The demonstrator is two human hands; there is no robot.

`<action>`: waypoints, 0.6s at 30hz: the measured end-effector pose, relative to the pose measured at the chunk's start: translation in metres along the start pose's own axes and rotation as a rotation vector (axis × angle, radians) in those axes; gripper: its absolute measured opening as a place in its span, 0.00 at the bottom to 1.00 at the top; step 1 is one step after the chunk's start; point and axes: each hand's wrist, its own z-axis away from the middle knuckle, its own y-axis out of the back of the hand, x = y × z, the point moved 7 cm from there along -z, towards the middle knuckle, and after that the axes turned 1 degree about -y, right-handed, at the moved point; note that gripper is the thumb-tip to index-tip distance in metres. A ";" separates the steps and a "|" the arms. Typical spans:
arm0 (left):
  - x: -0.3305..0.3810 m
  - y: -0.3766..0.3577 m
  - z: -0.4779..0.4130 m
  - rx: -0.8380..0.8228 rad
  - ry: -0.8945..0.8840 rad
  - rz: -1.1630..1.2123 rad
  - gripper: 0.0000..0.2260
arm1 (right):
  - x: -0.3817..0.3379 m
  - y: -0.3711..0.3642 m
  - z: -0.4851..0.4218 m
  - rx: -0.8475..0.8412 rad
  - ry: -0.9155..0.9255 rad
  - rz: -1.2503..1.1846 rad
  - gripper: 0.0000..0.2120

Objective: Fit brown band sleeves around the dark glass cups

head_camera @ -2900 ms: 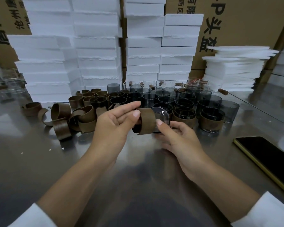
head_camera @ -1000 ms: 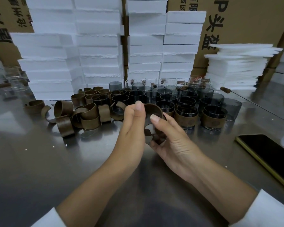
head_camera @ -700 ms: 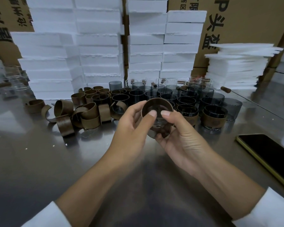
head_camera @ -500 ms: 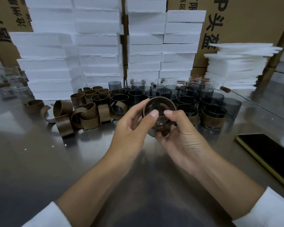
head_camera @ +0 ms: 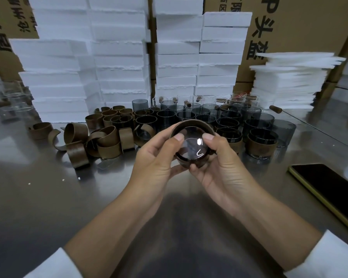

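Observation:
Both hands hold one dark glass cup (head_camera: 193,146) above the steel table, its round glass face tilted toward me. A brown band sleeve (head_camera: 191,123) wraps around it. My left hand (head_camera: 159,157) grips the cup's left side with its thumb on the near edge. My right hand (head_camera: 219,163) grips the right side, thumb on the rim, fingers curled underneath. Behind stand several dark glass cups (head_camera: 227,123), some with brown bands (head_camera: 259,146). Loose brown bands (head_camera: 107,141) lie in a heap to the left.
White foam blocks (head_camera: 119,57) are stacked along the back, with thin foam sheets (head_camera: 289,81) at the right and cardboard boxes (head_camera: 301,23) behind. A dark phone (head_camera: 327,187) lies at the right edge. Clear glasses (head_camera: 14,97) stand at far left.
The open band in my hands a second ago is now wrapped round the cup. The cup has tipped so its round glass face points at me, held slightly lower.

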 end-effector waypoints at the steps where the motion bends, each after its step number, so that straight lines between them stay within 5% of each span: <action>1: 0.001 0.000 0.000 0.007 -0.002 0.004 0.18 | 0.000 0.000 0.000 0.001 -0.002 0.000 0.15; 6: 0.003 0.003 -0.003 0.023 0.022 0.035 0.28 | -0.001 -0.003 0.002 -0.028 -0.019 -0.019 0.16; 12: -0.002 0.010 -0.004 0.034 0.046 0.074 0.19 | 0.002 -0.009 0.003 -0.134 -0.081 0.060 0.17; 18: -0.009 0.000 -0.004 -0.090 0.174 0.293 0.21 | 0.002 -0.003 0.001 -0.096 -0.075 0.117 0.20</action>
